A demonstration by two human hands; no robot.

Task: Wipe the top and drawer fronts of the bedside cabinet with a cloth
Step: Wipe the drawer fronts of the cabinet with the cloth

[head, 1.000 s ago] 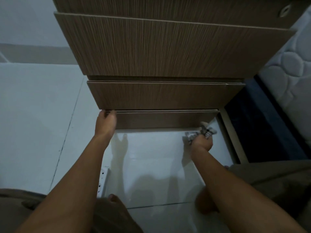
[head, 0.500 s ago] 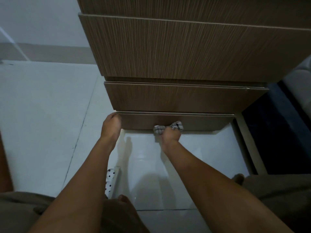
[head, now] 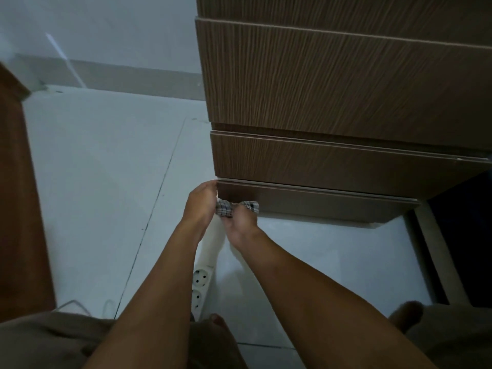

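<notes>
Head view: the right hand (head: 241, 226) presses the checked cloth (head: 237, 208), pinched in its fingers, against the bottom drawer (head: 319, 202); left hand (head: 201, 206) fingers curl round the drawer's left edge.

Power strip (head: 200, 287) on floor (head: 101, 166), seemingly just left of cabinet (head: 332, 102).

I look down on the wood-grain bedside cabinet (head: 332, 83), three drawer fronts stacked. My right hand (head: 241, 226) presses the checked cloth (head: 237, 207) against the left end of the lowest drawer front (head: 332, 202). My left hand (head: 201, 206) grips that drawer's left corner, just beside the cloth. A white power strip (head: 201, 283) lies on the pale tiled floor (head: 106, 169) between my forearms
</notes>
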